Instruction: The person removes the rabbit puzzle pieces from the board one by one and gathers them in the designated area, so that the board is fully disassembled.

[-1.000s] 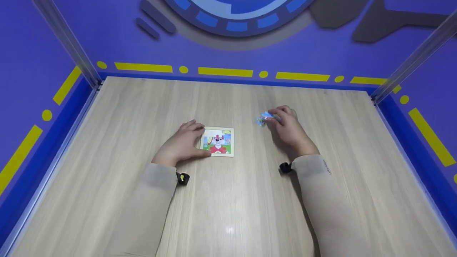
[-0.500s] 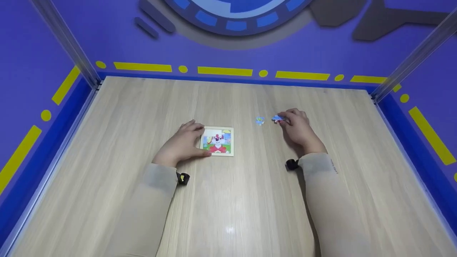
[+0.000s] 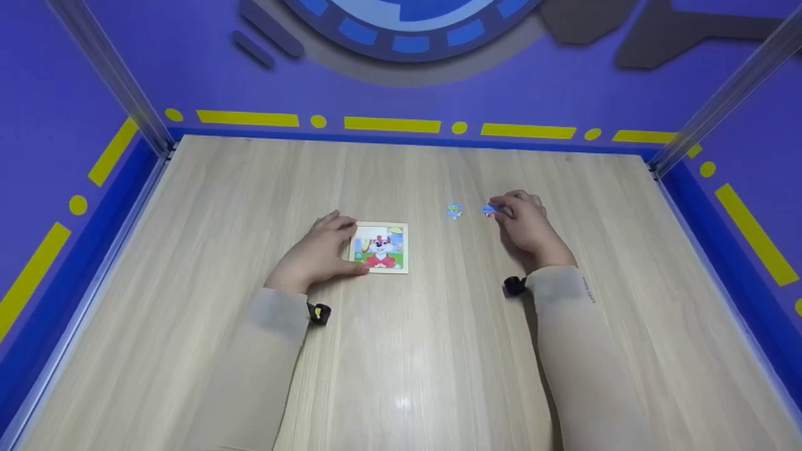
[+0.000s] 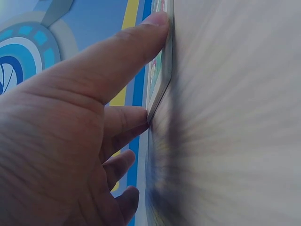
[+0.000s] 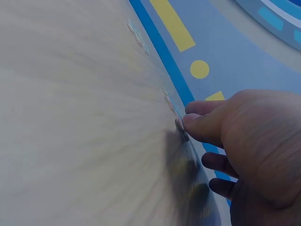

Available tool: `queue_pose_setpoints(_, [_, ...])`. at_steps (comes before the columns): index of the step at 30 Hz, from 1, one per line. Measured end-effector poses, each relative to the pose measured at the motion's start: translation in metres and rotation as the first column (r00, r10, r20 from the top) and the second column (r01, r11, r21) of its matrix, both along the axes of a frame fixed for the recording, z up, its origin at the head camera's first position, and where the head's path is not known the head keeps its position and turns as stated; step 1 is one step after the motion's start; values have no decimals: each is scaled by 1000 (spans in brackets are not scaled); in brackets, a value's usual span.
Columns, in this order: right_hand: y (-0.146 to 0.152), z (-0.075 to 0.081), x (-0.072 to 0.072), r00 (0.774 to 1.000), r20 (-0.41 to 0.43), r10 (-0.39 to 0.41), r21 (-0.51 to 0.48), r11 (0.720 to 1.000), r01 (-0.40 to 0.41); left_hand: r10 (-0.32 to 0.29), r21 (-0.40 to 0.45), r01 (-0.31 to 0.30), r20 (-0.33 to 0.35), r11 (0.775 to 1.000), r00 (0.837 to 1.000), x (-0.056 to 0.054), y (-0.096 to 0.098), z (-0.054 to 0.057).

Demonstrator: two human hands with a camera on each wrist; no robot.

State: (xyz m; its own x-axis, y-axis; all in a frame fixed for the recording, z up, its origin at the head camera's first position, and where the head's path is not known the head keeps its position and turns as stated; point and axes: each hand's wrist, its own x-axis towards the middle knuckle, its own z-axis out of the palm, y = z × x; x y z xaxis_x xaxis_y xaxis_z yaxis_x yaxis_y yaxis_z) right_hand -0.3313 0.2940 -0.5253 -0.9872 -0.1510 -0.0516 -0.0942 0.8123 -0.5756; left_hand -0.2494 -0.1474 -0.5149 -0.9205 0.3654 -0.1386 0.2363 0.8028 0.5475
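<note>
A square jigsaw puzzle tray [image 3: 405,249] with a pale frame lies left of centre, showing a white-faced cartoon animal in red. Its upper left part is a blank pale patch. My left hand [image 3: 316,254] holds the tray's left side, thumb at the near edge and index finger at the far corner, as the left wrist view also shows. Further right, my right hand [image 3: 527,227] pinches a blue, white and red puzzle piece [image 3: 488,210] between thumb and index finger, low at the tabletop; the fingers cover part of it. A blue-green puzzle piece [image 3: 454,211] lies just left of it.
The wood-grain table [image 3: 401,351] is bounded by a blue-purple back wall [image 3: 401,94] with yellow marks and by side walls with metal corner posts. A small black camera sits on each wrist, beside the sleeve cuffs.
My right hand has moved right with its puzzle piece, away from the blue-green piece, leaving a gap between them. In the last half second it has hardly moved. My left hand stays at the tray.
</note>
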Motion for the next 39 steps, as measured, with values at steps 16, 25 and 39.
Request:
queue_pose_setpoints(16, [-53,17,7,990,-121,67,-241,966,-95,-4,-10,4,4,1000,1000,3,-5,-2])
queue_pose_setpoints(25, [-116,37,14,983,-151,103,-380,912,-154,-5,0,5,3,1000,1000,-1,-4,2])
queue_pose_setpoints(39, [-153,16,26,956,-162,244,-357,889,-287,-1,2,1,12,1000,1000,-2,-2,-2])
